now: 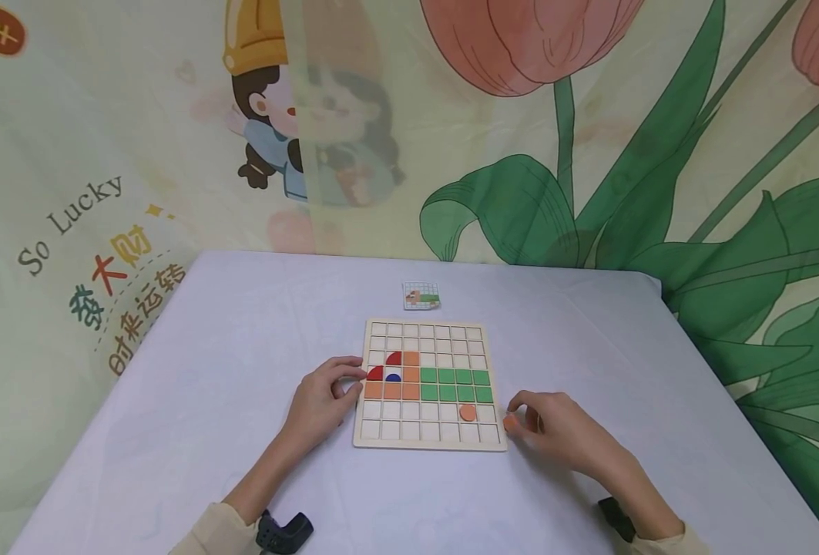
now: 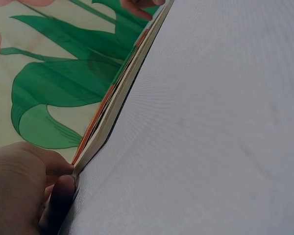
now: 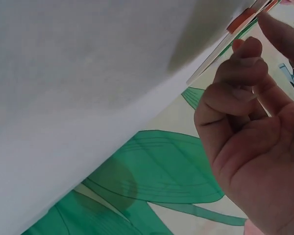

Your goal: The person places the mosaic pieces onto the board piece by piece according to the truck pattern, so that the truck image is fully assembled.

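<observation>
A pale wooden grid board point(image 1: 409, 439) lies on the table with coloured tiles in its squares. Its left edge is held by my left hand point(image 1: 322, 397), index finger on top and thumb at the side, as the left wrist view also shows at the board's corner point(image 2: 100, 139). Just off the right edge, my right hand point(image 1: 562, 432) pinches a small orange piece point(image 1: 510, 422); its other fingers point(image 3: 230, 105) are curled. On the board are green squares point(image 1: 455, 385), orange squares point(image 1: 393, 391), red curved pieces point(image 1: 376, 374), a blue half-round point(image 1: 393, 378) and an orange disc point(image 1: 468, 413).
Behind the board lies a small pattern card point(image 1: 421, 296) with a printed grid. White cloth point(image 1: 256, 308) covers the table. A printed curtain with tulips and green leaves point(image 1: 499, 200) hangs at the back. Dark wrist bands point(image 1: 284, 532) sit on both forearms.
</observation>
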Demonstrator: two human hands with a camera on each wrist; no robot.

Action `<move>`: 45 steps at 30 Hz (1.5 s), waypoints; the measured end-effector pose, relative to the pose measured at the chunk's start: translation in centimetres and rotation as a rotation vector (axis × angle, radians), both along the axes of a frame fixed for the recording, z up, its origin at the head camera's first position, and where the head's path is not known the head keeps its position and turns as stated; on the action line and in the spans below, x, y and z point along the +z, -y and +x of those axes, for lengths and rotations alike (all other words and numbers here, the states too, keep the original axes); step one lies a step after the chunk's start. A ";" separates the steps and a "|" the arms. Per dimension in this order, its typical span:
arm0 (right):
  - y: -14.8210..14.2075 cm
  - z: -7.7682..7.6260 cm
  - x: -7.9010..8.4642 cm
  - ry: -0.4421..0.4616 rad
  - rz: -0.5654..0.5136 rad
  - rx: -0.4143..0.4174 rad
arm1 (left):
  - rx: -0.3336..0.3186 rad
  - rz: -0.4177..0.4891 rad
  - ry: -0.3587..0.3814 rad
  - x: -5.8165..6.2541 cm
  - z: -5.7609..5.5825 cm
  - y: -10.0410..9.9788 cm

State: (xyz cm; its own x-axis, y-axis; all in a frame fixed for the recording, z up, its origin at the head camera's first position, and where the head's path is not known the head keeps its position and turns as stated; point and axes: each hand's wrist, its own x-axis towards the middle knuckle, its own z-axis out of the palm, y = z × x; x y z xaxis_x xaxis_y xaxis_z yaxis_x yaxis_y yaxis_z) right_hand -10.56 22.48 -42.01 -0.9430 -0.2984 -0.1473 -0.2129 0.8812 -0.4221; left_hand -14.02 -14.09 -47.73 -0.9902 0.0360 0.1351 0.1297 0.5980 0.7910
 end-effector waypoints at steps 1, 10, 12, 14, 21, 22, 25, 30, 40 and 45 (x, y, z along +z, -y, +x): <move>-0.1 0.1 0.0 0.006 0.000 0.004 | 0.000 0.000 0.000 0.0 0.0 0.0; 0.0 0.1 -0.3 0.035 0.022 -0.012 | -0.003 -0.001 -0.013 -0.1 -0.1 0.1; 0.0 0.0 -0.4 0.038 0.028 -0.017 | -0.005 0.001 -0.016 -0.1 -0.1 0.1; 0.0 0.0 -0.4 0.035 0.036 -0.017 | -0.006 0.003 -0.019 -0.1 -0.1 0.1; 0.3 -0.2 -0.1 0.015 0.058 -0.031 | -0.007 0.001 -0.019 0.0 -0.1 0.0; 0.3 -0.2 0.0 0.019 0.060 -0.036 | -0.008 0.000 -0.018 0.0 -0.1 0.0; 0.5 -0.2 0.2 0.024 0.064 -0.050 | -0.011 -0.003 -0.014 0.0 -0.1 0.0; 0.7 -0.3 0.4 0.000 0.030 -0.039 | -0.010 -0.006 -0.015 0.0 -0.1 -0.1; 1.8 -1.0 -0.1 -0.008 -0.121 0.125 | -0.010 -0.001 -0.019 0.0 0.0 0.0; 2.8 -1.3 -0.4 0.008 -0.164 0.178 | -0.009 0.000 -0.013 0.0 0.0 0.0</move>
State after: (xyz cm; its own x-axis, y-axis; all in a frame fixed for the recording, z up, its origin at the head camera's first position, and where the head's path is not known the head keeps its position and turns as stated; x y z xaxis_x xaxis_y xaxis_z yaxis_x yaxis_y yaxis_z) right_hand -11.88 19.63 -42.45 -0.8726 -0.4800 -0.0905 -0.3545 0.7497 -0.5589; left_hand -14.01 -14.09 -47.73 -0.9880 0.0449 0.1476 0.1450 0.5967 0.7893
